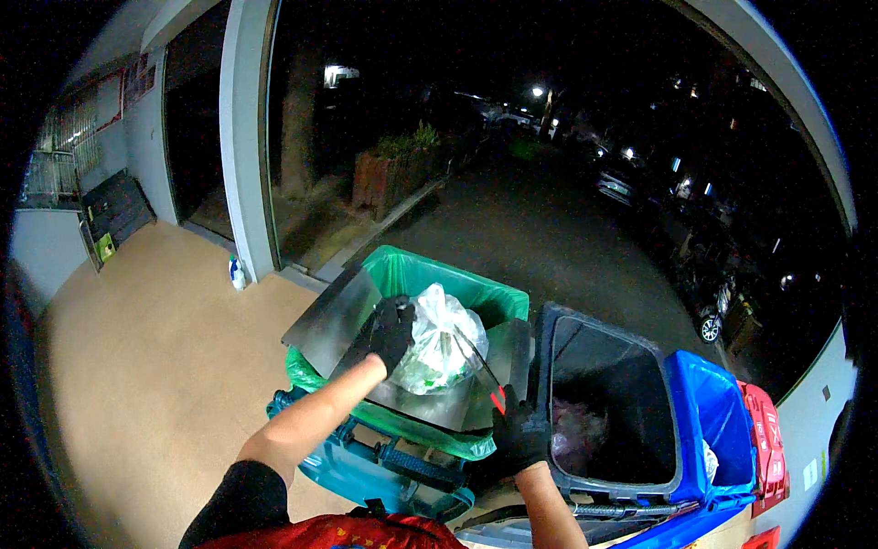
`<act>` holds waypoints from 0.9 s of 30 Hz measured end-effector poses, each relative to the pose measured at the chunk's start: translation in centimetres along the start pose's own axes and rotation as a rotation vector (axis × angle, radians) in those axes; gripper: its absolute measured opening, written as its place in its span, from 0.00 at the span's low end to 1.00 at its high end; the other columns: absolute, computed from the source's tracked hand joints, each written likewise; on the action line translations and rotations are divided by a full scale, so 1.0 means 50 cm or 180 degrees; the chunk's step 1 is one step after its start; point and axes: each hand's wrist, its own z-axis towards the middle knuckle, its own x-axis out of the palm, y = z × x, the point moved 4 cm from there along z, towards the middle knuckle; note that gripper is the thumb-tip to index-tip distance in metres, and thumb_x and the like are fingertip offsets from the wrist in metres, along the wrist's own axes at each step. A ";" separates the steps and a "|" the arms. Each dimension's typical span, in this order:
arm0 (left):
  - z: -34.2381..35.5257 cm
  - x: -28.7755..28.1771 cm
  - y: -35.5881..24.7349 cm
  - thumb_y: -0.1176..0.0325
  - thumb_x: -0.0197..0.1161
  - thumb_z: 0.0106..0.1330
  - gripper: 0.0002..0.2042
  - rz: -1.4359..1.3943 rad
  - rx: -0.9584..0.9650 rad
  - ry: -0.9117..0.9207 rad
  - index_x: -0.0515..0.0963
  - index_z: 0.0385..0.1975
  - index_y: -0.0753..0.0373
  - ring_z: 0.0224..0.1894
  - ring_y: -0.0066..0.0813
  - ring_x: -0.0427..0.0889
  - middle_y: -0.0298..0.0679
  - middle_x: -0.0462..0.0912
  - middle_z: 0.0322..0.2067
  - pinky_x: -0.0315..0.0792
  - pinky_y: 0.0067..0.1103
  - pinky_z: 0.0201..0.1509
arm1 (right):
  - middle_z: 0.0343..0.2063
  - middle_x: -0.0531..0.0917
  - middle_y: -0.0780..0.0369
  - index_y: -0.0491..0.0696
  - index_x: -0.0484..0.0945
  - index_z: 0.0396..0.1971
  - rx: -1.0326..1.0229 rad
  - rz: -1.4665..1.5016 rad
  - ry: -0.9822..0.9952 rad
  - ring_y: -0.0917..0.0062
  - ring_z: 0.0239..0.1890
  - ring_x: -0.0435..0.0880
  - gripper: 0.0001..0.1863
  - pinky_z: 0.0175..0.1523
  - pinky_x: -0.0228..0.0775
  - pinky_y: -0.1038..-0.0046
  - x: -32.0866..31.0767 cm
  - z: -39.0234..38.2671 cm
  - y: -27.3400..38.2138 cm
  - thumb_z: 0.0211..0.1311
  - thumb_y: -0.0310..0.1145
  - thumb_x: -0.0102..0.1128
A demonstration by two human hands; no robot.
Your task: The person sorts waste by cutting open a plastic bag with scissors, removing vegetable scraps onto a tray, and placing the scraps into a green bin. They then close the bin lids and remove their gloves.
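The left hand (391, 331), in a black glove, grips the knotted top of a clear plastic bag (444, 343) stuffed with pale and greenish scraps, its fingers clenched on the bag's upper left edge. The bag sits just right of that hand, resting on a flat metal sheet (340, 316) that lies across the mouth of a teal bin (384, 457) lined with a green bag (430, 274). The right hand (518, 437), also gloved in black, is closed around the red handle of long tongs (483, 366), whose thin arms run up and left to touch the bag's lower right side. Just to the right stands a dark grey bin (608, 403), lid open, with something pinkish deep inside; beyond it are a blue bin (718, 412) and a red one (764, 439). The bins stand on a tan paved floor (155, 366) beside a grey pillar (245, 137), with a small spray bottle (237, 273) at its foot. Beyond lies a dark street with parked cars (617, 188) and scattered lamps.
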 end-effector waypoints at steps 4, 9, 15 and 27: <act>-0.084 0.040 0.001 0.65 0.65 0.62 0.33 0.1163 0.0594 0.0518 0.60 0.67 0.60 0.54 0.52 0.78 0.52 0.78 0.53 0.71 0.37 0.57 | 0.23 0.81 0.56 0.53 0.75 0.61 0.0411 -0.0027 0.0803 0.61 0.21 0.82 0.26 0.28 0.74 0.57 0.030 -0.008 -0.005 0.64 0.44 0.56; -0.070 0.008 -0.045 0.70 0.64 0.58 0.25 0.1704 0.1063 0.0521 0.69 0.58 0.55 0.48 0.51 0.80 0.48 0.82 0.41 0.73 0.37 0.55 | 0.25 0.81 0.55 0.55 0.74 0.62 0.0364 0.0128 0.0649 0.60 0.22 0.83 0.25 0.27 0.74 0.57 0.046 -0.007 -0.012 0.65 0.44 0.55; -0.047 -0.032 -0.046 0.71 0.68 0.54 0.16 0.1390 0.0972 0.0537 0.77 0.43 0.55 0.44 0.39 0.80 0.42 0.82 0.33 0.64 0.33 0.65 | 0.25 0.82 0.54 0.56 0.75 0.61 0.0507 0.0487 0.0588 0.58 0.22 0.83 0.25 0.27 0.73 0.55 0.054 -0.013 -0.014 0.64 0.44 0.57; -0.004 -0.023 -0.020 0.57 0.69 0.59 0.19 0.1059 0.0277 0.1056 0.77 0.50 0.53 0.56 0.42 0.77 0.44 0.83 0.46 0.65 0.34 0.66 | 0.25 0.81 0.53 0.52 0.72 0.63 0.0364 0.0365 0.0538 0.59 0.21 0.82 0.30 0.26 0.73 0.58 0.017 -0.029 -0.010 0.60 0.42 0.61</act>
